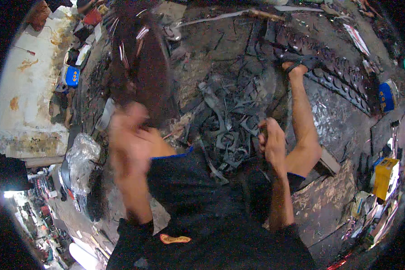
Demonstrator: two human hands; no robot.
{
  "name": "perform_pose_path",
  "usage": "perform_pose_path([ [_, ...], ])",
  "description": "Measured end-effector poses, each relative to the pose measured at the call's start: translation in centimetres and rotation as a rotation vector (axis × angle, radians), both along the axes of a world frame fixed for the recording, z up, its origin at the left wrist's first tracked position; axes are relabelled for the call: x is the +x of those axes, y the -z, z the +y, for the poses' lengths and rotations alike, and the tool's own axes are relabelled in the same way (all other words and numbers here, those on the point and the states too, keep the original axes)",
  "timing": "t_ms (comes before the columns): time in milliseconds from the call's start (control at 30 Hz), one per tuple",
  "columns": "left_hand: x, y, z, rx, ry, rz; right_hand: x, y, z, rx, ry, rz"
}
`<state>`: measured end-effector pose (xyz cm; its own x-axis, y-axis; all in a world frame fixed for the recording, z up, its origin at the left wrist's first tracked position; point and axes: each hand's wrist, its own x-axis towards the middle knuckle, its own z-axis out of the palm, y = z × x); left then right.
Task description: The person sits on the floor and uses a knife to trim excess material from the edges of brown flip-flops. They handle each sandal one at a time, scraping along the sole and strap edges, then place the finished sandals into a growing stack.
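My left hand is smeared by motion, beside my left knee and at the near edge of a glossy dark reddish-brown sheet. Whether its fingers hold anything is not readable. Over my right thigh is my right hand, its fingers curled closed. Something dark seems to show at the fingers, too unclear to name. Between my legs lies a heap of black cut scraps, several with curved or ring-like outlines. The right hand is just to the right of this heap, apparently above it.
My right foot wears a dark strapped sandal near a dark sheet with rows of cut-outs. A blue box and clear plastic wrap lie left. A yellow box and another blue box are at right.
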<state>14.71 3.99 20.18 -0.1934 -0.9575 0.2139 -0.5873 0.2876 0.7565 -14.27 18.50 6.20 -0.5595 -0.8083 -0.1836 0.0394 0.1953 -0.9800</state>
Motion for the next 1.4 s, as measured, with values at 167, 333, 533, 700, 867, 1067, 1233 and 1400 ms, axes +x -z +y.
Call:
perform_pose_path([
  [167, -8.2, -0.8, 5.7, 0.941, 0.052, 1.363, 5.4, -4.1, 8.9, -0.199, 0.017, 0.298],
  [333, -9.6, -0.6, 7.4, 0.958, 0.030, 1.415, 9.9, -4.9, 15.9, 0.077, -0.191, 0.289],
  [533, -8.3, 1.6, 8.4, 0.983, 0.107, 1.305, 7.6, -4.5, 15.4, 0.193, -0.165, 0.479],
  [700, -6.9, 3.3, 9.1, 0.997, 0.155, 1.167, 4.6, -6.5, 11.2, 0.214, -0.308, 0.569],
  [867, -4.8, 5.0, 9.7, 1.015, 0.168, 0.987, 3.4, -9.4, 6.7, 0.316, -0.507, 0.472],
  [1067, -2.7, 5.4, 11.1, 1.034, 0.181, 0.902, 5.9, -9.4, 1.4, 0.116, -0.532, 0.429],
  [1233, -2.5, 4.4, 13.0, 0.926, -0.142, 0.972, 10.8, -8.5, 2.3, 0.061, -0.418, 0.078],
  [1400, -2.5, 4.9, 12.6, 0.834, -0.264, 0.967, 9.1, -6.9, 7.4, 0.210, -0.520, 0.165],
])
